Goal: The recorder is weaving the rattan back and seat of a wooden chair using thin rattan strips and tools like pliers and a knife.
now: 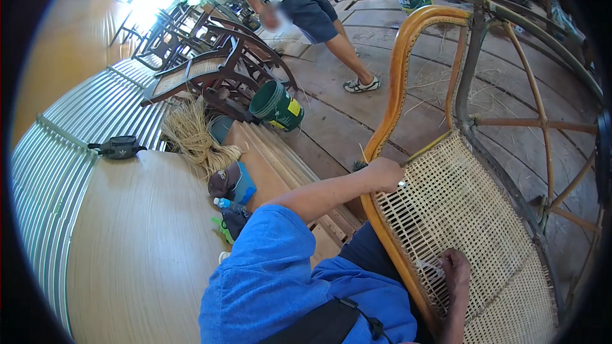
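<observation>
A woven cane panel (472, 204) fills the orange-brown wooden chair frame (398, 76) leaning in front of me. At the panel's upper left edge, by the frame, my left hand (386, 175) is closed. A small white bit shows at its fingers; what they hold is hidden. Lower down, over the weave, my right hand (456, 267) has its fingers curled together. Pale, blurred cane strands (430, 267) stretch from its fingertips toward the left side of the frame. The weave looks more open along that left side than toward the middle.
A bundle of loose cane (194, 134) lies beyond stacked boards (287, 159), near a green bucket (277, 105) and overturned chair (197, 70). A black pouch (121, 148) rests by a wood-grain sheet (140, 229). Another person (312, 9) stands on the plank floor.
</observation>
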### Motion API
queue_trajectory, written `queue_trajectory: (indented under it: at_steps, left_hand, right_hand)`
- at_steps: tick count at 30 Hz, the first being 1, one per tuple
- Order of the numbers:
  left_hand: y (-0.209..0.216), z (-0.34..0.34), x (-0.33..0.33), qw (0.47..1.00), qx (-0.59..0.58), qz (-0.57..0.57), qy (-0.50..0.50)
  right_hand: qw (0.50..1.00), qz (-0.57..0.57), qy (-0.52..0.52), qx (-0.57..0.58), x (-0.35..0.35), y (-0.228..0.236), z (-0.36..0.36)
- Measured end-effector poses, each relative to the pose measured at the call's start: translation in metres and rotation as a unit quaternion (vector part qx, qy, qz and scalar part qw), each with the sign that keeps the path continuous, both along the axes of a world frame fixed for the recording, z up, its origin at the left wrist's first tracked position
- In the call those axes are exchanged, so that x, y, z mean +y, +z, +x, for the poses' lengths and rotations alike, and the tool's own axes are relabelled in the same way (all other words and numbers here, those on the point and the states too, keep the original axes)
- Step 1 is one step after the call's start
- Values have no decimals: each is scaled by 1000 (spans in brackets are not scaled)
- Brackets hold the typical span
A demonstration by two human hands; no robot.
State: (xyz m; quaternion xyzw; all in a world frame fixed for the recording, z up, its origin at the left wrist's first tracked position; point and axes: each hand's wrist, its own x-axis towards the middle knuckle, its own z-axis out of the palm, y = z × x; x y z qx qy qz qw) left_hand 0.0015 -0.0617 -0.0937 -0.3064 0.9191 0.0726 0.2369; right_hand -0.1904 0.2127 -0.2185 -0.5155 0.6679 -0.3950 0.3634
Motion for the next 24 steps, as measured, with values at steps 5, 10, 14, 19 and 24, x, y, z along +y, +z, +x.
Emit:
queue_trajectory:
  at_steps: [5,10,14,19,24]
  left_hand:
    - [6,10,3,995,34,-90,-24]
    - [-4,18,-11,991,11,-128,-26]
    - [47,18,-6,991,-47,-105,69]
    - [58,11,-7,977,111,-168,72]
    - [81,-16,74,817,442,252,272]
  right_hand:
    - [999,35,-9,1,4,16,9]
    - [996,52,-24,69,4,17,17]
    - [996,-16,-21,86,-1,32,17]
    - [943,74,-213,-244,20,18,-14]
    - [921,11,-239,-308,24,53,11]
